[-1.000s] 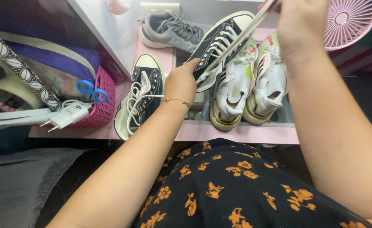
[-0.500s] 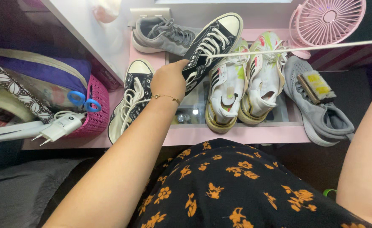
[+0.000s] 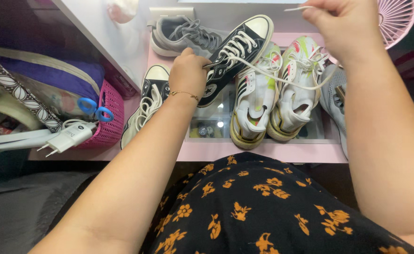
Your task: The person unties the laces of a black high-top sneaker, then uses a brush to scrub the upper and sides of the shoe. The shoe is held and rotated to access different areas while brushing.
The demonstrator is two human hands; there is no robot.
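My left hand [image 3: 188, 73] grips the side of a black high-top sneaker [image 3: 237, 51] with a white toe cap, holding it tilted above the pink table [image 3: 263, 153]. My right hand [image 3: 341, 21] is raised at the top right and pinches the end of that shoe's white lace [image 3: 282, 77], which runs slack from the eyelets across the white sneakers. The matching black sneaker [image 3: 146, 106] lies on the table left of my left wrist, laces loose.
A pair of white sneakers [image 3: 275, 94] with colourful marks sits mid-table. Grey sneakers lie behind [image 3: 179, 35] and at the right edge [image 3: 334, 96]. A pink basket [image 3: 110, 122] with blue scissors [image 3: 94, 108], a white plug [image 3: 68, 136], and a pink fan [image 3: 397, 21] stand around.
My right hand has come back into view at the top right, and the lace now sags in a loop instead of stretching taut. My left hand still holds the black sneaker.
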